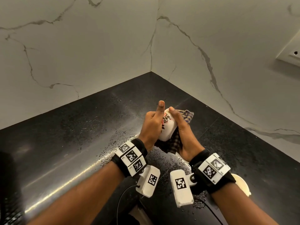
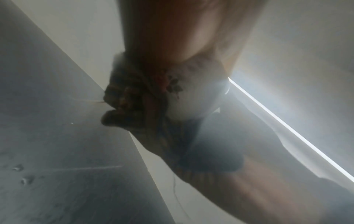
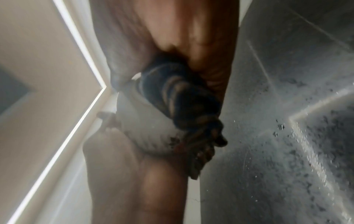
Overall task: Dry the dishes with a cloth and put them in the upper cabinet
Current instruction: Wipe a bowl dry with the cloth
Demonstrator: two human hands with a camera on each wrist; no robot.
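A white cup (image 1: 167,127) with a flower print is held between both hands above the wet black counter. My left hand (image 1: 152,124) grips its left side, fingers curled round it and thumb pointing up. My right hand (image 1: 180,127) grips a dark checked cloth (image 1: 189,116) and presses it against the cup's right side and underside. In the left wrist view the cup (image 2: 193,103) shows white with the cloth (image 2: 132,97) bunched to its left. In the right wrist view the cloth (image 3: 184,106) wraps over the cup (image 3: 145,130). Much of the cup is hidden by hands and cloth.
The black counter (image 1: 68,143) runs into a corner of marble-look walls (image 1: 81,46) and carries water drops in its middle. A pale round dish (image 1: 241,184) lies at the lower right, partly under my right wrist. A white socket plate (image 1: 290,52) sits on the right wall.
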